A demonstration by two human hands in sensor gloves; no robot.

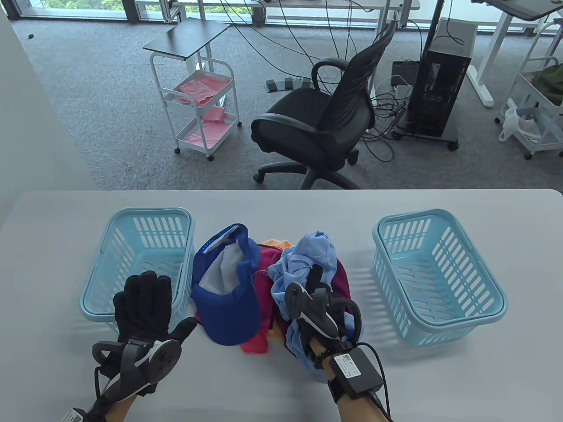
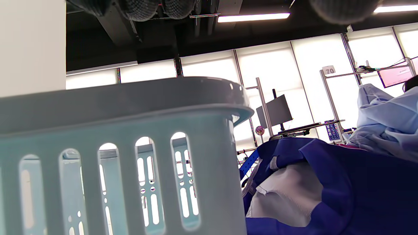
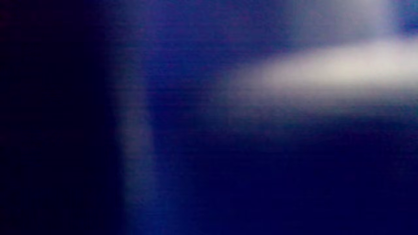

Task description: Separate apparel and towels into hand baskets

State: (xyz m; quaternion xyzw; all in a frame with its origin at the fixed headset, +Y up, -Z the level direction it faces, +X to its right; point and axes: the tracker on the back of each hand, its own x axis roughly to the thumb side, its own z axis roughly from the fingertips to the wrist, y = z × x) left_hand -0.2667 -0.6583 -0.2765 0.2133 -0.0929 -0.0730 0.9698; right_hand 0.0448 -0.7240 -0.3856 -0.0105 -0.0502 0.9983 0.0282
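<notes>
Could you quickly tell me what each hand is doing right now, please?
Left hand: open, fingers spread, holding nothing, at the left basket.
Right hand: grips the light blue garment on the pile.

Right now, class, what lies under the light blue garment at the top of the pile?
Under the light blue garment show edges of magenta fabric and orange fabric. The right hand grips the garment, which covers the rest of the pile.
</notes>
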